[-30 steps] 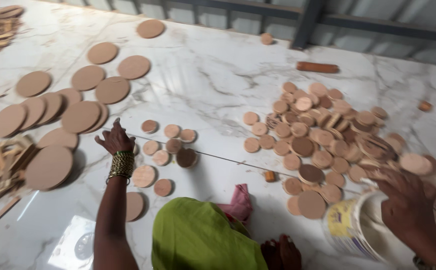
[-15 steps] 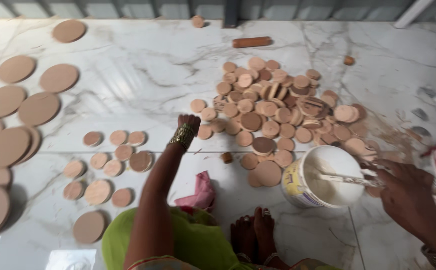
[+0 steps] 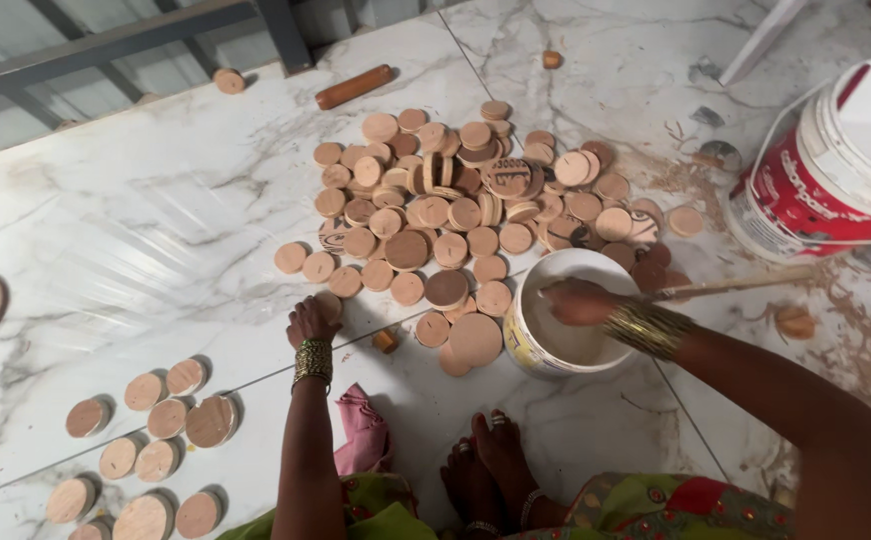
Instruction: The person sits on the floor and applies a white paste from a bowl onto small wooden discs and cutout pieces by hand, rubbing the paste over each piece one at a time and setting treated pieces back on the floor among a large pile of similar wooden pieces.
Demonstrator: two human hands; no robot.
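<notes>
While the view swings right off the laid-out rows, the left hand point(image 3: 313, 320) now closes its fingers on 1 small wooden disc point(image 3: 330, 303) at the lower left edge of the disc heap point(image 3: 466, 200), centre frame. The right hand point(image 3: 576, 300), half a second ago outside the small white tub point(image 3: 566, 325), now dips into it; I cannot tell what its curled fingers hold. Finished discs point(image 3: 156, 440) sit lower left, the big red-and-white bucket point(image 3: 836, 170) upper right.

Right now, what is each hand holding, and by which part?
Left hand closes on a small wooden disc at its edge. Right hand is inside the white tub; whether its fingers grip anything cannot be told.
</notes>
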